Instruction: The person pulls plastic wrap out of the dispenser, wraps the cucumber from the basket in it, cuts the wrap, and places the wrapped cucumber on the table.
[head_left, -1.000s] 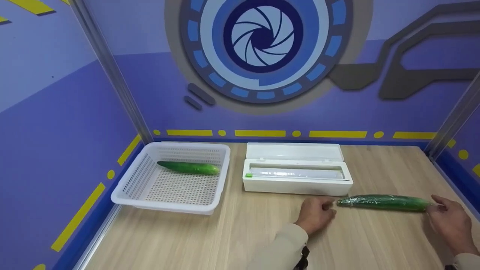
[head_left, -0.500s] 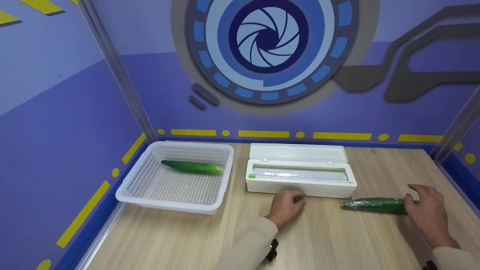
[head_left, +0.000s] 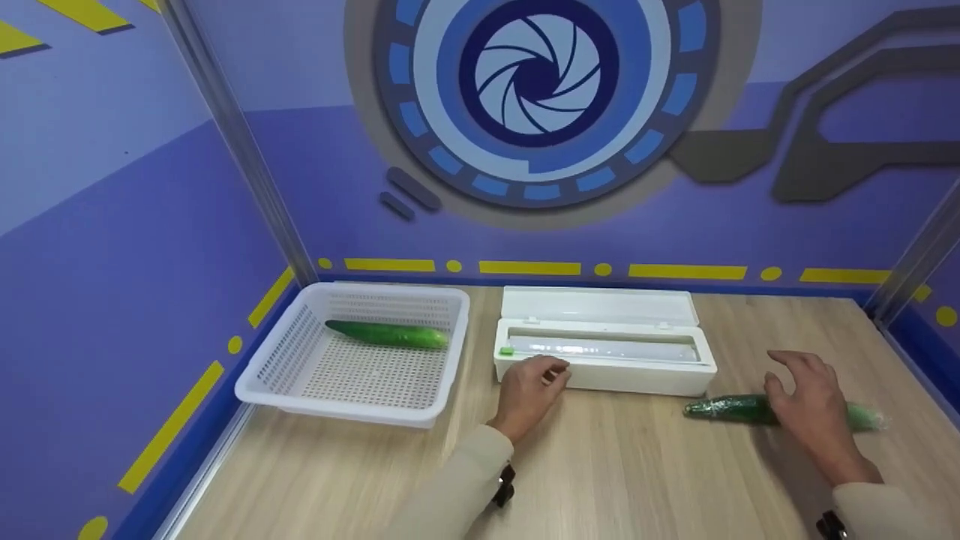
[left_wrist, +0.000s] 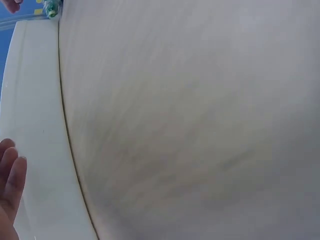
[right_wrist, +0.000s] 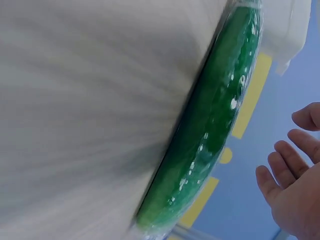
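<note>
A cucumber (head_left: pixel 724 407) wrapped tightly in clear film lies on the table at the right. My right hand (head_left: pixel 810 412) hovers over its middle with relaxed fingers, hiding part of it in the head view. The right wrist view shows that hand (right_wrist: pixel 297 175) apart from the glossy cucumber (right_wrist: pixel 205 125). At the centre back stands a white cling film box (head_left: pixel 615 379), lid raised, with a film roll (head_left: pixel 600 347) inside and a small green slider (head_left: pixel 507 351). My left hand (head_left: pixel 529 397) is at the box's front left corner, fingers loosely bent, holding nothing.
A white perforated basket (head_left: pixel 337 412) stands at the left with another cucumber (head_left: pixel 386 334) lying in it. Purple printed panels (head_left: pixel 187 300) close off the back and sides of the wooden table (head_left: pixel 600 465).
Both hands have left the wrapped cucumber's ends. My left hand has moved left to the box; my right has lifted and moved left over the cucumber. The view has shifted slightly.
</note>
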